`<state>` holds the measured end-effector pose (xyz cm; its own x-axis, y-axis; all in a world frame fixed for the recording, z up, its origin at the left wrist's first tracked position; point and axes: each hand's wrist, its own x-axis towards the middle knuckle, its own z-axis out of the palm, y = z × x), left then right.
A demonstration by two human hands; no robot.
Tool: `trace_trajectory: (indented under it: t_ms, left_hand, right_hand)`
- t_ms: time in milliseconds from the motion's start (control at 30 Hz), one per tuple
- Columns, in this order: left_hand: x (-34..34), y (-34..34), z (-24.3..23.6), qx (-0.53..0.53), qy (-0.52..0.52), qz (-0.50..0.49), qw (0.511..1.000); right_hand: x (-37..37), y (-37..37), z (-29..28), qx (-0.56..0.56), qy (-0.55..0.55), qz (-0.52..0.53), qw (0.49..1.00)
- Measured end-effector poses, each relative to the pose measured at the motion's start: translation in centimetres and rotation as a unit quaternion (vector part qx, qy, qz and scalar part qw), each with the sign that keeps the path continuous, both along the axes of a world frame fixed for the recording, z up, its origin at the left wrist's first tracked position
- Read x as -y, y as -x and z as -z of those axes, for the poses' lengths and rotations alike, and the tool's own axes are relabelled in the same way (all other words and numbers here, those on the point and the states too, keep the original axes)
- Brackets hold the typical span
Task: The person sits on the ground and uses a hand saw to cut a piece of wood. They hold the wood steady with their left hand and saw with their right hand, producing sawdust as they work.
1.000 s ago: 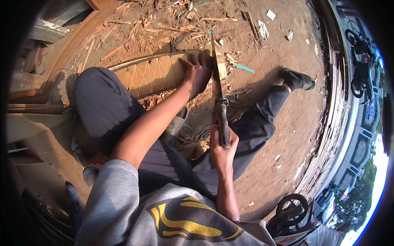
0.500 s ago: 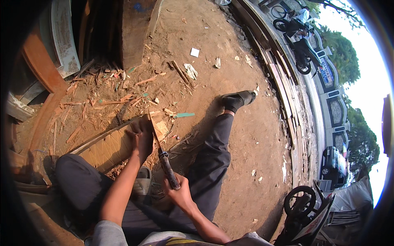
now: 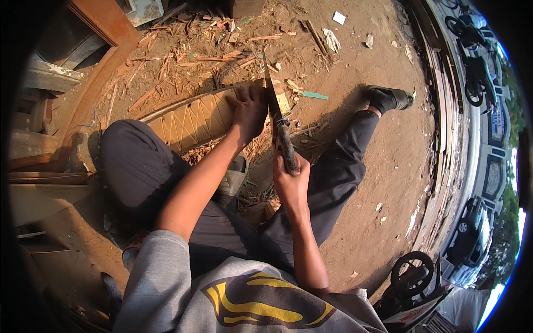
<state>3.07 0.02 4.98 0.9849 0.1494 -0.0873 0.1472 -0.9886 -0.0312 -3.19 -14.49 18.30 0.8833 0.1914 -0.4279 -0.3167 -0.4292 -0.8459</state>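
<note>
My right hand point(image 3: 292, 176) is wrapped round the dark, mottled handle of a handsaw point(image 3: 270, 91). Its narrow blade points away from me and crosses a wooden beam point(image 3: 191, 121) close to the beam's right end. Crisscross lines mark the tan face of that beam. Pressed on top of it, just left of the blade, is my left hand point(image 3: 249, 111), fingers bent and spread. A pale end of wood point(image 3: 282, 99) shows right of the blade. The blade is seen nearly edge-on, so its teeth cannot be made out.
Splinters and wood scraps point(image 3: 161, 75) litter the dirt beyond the beam. A reddish-brown wooden frame point(image 3: 91, 105) lies at left. My right leg point(image 3: 338, 166) stretches forward to the right. Long planks point(image 3: 444, 111) line the right side, with a motorcycle wheel point(image 3: 412, 272) at lower right.
The view has shifted, so the whole scene sits further up and right, with more of my shirt showing. Against the beam and my left hand, the handsaw has slid forward, away from me.
</note>
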Motion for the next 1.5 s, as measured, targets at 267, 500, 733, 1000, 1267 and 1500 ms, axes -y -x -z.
trace_trajectory:
  t_ms: [267, 500, 733, 1000, 1267, 1500]
  left_hand:
    - [-0.5, -0.1, 4.0, 0.039, -0.105, -0.016, 0.994]
    - [0.1, -0.3, -0.3, -0.015, 0.004, -0.003, 1.0]
    - [0.0, -0.3, 1.5, 0.015, -0.028, 0.009, 0.999]
    - [0.0, 0.1, 0.0, 0.037, 0.016, -0.008, 0.999]
    - [0.4, -0.2, 1.2, 0.064, -0.035, -0.012, 0.997]
    - [0.3, -0.2, 0.7, 0.013, -0.028, -0.029, 0.999]
  right_hand:
    - [2.2, 3.4, -0.9, 0.014, -0.012, -0.018, 1.0]
    - [0.4, -0.6, 0.7, 0.014, 0.001, -0.025, 1.0]
    - [1.7, 2.8, -1.5, 0.007, 0.006, -0.033, 0.999]
    - [0.2, 0.5, -0.6, 0.009, 0.018, -0.053, 0.998]
    - [0.9, 0.0, 0.0, -0.005, -0.006, -0.021, 1.0]
    - [0.8, 2.3, -1.4, 0.044, 0.024, -0.062, 0.997]
